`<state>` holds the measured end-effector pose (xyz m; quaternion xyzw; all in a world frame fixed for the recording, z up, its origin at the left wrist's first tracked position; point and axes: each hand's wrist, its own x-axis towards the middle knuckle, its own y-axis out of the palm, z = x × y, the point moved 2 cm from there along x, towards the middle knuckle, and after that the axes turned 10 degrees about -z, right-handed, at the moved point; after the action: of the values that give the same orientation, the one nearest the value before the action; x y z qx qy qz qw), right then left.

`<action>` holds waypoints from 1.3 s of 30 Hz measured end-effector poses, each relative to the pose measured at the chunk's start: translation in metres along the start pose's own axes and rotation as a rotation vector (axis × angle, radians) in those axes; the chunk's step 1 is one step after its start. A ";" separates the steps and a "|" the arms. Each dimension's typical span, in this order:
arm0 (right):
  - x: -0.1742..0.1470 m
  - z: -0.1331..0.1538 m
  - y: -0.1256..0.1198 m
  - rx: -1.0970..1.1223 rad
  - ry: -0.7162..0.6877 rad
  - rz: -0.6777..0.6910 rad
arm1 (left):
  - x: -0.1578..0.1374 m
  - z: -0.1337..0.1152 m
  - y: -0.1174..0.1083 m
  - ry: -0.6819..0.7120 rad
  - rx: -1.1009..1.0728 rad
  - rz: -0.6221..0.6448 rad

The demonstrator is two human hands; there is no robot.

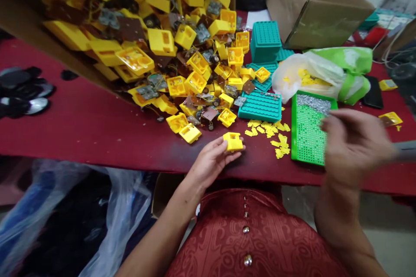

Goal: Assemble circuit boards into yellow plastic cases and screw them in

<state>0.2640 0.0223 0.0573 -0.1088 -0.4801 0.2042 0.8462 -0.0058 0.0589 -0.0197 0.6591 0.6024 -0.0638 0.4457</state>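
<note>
Near the table's front edge, my left hand grips a small yellow plastic casing between thumb and fingers. My right hand, smeared by motion, is raised over the right side of a green perforated tray. Its fingers are closed, and a grey stick-like tool juts out behind the palm; whatever the fingertips pinch is too blurred to make out. Many small silvery pieces lie at the tray's far end. Small flat yellow pieces are scattered between the two hands.
A large tipped carton spills yellow casings with wires and brown boards onto the red tabletop. Teal trays, a plastic bag and an open cardboard box stand behind. A black phone lies at right.
</note>
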 end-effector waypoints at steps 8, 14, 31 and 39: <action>0.011 -0.024 0.129 -0.335 -0.016 0.641 | 0.010 -0.003 -0.009 0.111 0.068 -0.014; 0.006 -0.036 0.141 -0.387 -0.016 0.656 | 0.013 -0.002 -0.011 0.152 0.125 0.038; 0.024 -0.021 0.138 -0.417 -0.044 0.709 | 0.015 0.003 -0.012 0.176 0.125 -0.006; 0.019 -0.004 0.154 -0.519 -0.004 0.795 | 0.019 0.004 -0.012 0.181 0.174 -0.037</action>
<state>0.2388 0.1686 0.0113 -0.4917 -0.4378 0.3857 0.6464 -0.0091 0.0690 -0.0401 0.6871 0.6444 -0.0641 0.3294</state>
